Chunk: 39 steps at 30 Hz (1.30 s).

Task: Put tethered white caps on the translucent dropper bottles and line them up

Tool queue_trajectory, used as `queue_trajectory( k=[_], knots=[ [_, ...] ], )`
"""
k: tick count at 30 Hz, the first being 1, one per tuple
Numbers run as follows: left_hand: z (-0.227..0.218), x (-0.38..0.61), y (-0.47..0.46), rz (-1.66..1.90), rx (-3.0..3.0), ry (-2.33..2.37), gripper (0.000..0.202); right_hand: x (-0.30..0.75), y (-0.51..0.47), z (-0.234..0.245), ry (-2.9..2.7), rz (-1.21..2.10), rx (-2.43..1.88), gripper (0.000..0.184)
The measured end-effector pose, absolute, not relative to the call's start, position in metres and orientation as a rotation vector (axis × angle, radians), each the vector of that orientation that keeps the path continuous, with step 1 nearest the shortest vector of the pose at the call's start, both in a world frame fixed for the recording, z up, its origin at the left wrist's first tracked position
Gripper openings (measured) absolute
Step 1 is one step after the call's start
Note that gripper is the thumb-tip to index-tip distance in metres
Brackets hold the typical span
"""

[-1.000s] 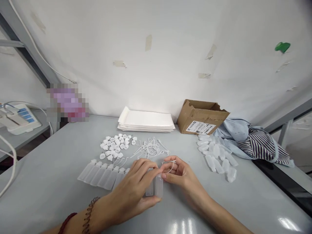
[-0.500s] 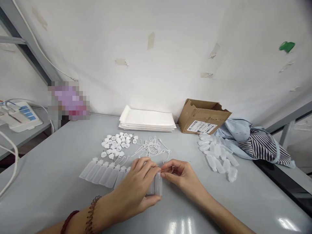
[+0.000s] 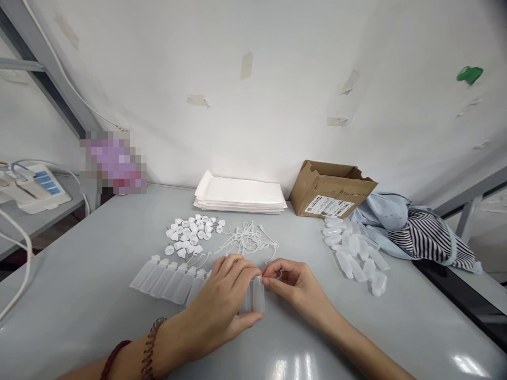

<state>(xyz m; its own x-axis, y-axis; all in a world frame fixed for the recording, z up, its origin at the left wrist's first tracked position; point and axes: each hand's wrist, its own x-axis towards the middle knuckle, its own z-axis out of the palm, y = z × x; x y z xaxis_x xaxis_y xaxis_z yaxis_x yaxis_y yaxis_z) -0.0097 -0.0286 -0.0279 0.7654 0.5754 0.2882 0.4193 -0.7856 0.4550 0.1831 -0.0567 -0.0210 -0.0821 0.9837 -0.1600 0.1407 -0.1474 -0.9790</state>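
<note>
My left hand [image 3: 222, 298] is closed around the right end of a row of small clear plastic bottles, its thumb under the base of the last bottle [image 3: 259, 296]. More of the row [image 3: 168, 279] stretches out to the left, with thin white strips at some necks; part of it is hidden behind my hand. At the last bottle's neck, my right hand [image 3: 295, 282] pinches a thin white plastic strap, mostly covered by the fingers. Beyond the hands lie a tangle of white looped straps [image 3: 247, 240] and a heap of small white caps [image 3: 192, 232].
Loose clear bottles [image 3: 354, 250] lie to the right. White padded envelopes [image 3: 241, 192] are stacked against the wall beside an open cardboard box [image 3: 336, 184]. Blue and striped cloth [image 3: 420, 227] sits at the far right. A white device with cables [image 3: 43, 187] is at the left.
The view has shifted very slightly. Both hands stay at the last bottle's neck, with only a small movement of the fingers.
</note>
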Motion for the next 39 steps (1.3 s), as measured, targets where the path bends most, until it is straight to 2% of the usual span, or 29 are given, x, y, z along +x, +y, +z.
queue_trajectory(
  k=[14, 27, 33, 39],
  knots=[
    [-0.027, -0.009, -0.029, 0.583, 2.579, 0.841, 0.051, 0.181, -0.057, -0.021, -1.291, 1.365, -1.400, 0.015],
    [-0.036, -0.010, -0.027, 0.626, 2.564, 0.813, 0.057, 0.184, -0.059, -0.025, -1.277, 1.293, -1.404, 0.017],
    [-0.032, -0.010, -0.027, 0.639, 2.477, 0.820, 0.066, 0.183, -0.060, -0.020, -1.275, 1.313, -1.401, 0.019],
    [-0.023, -0.008, -0.029, 0.550, 2.416, 0.788, 0.049, 0.184, -0.060, -0.016, -1.333, 1.301, -1.367, 0.018]
  ],
)
